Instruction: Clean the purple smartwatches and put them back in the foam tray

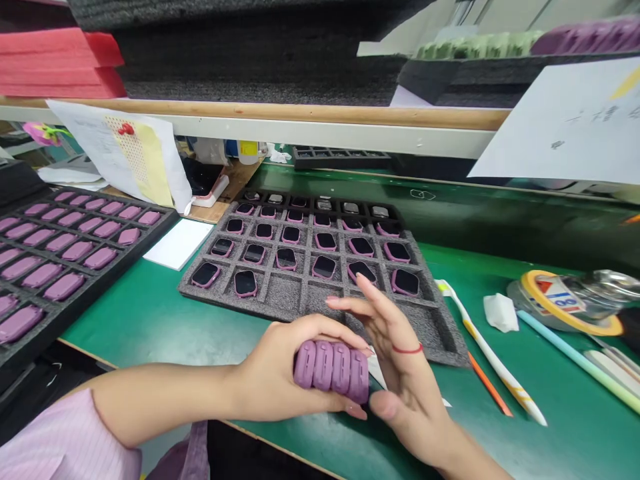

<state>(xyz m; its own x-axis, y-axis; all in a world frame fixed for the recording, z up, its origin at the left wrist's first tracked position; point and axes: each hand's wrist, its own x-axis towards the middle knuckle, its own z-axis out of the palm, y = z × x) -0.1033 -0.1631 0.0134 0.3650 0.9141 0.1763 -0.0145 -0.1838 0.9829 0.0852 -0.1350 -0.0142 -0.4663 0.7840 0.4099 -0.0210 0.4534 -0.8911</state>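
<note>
Grey foam tray (285, 293) taken as landmark, lying on the green bench (120, 333). Its cells hold black-faced watches (325, 241), one per cell, screens up; the dividers presumably stop glass and casing rubbing. Front row carries two at its left end. Left of the tray, a black tray (125, 257) bears rows of purple pieces (64, 287), apparently sorted in the same way; a white card (179, 244) lies between the two. Right of the tray: a toothbrush (495, 357), an orange stick (490, 385) and a tape roll (545, 300), likely parked there to be within reach. Four purple cases (331, 368) are just in front of the tray's near edge, held off the bench, packed flank to flank with their narrow sides toward the viewer; bunching them probably lets one hand carry the lot. Left hand (270, 373): curled about the stack, fingers and thumb on opposite sides, opened only as far as the cases need. Right hand (410, 393): wide, fingers raised and spread, thumb close to the stack's right end; contact there cannot be told.
</note>
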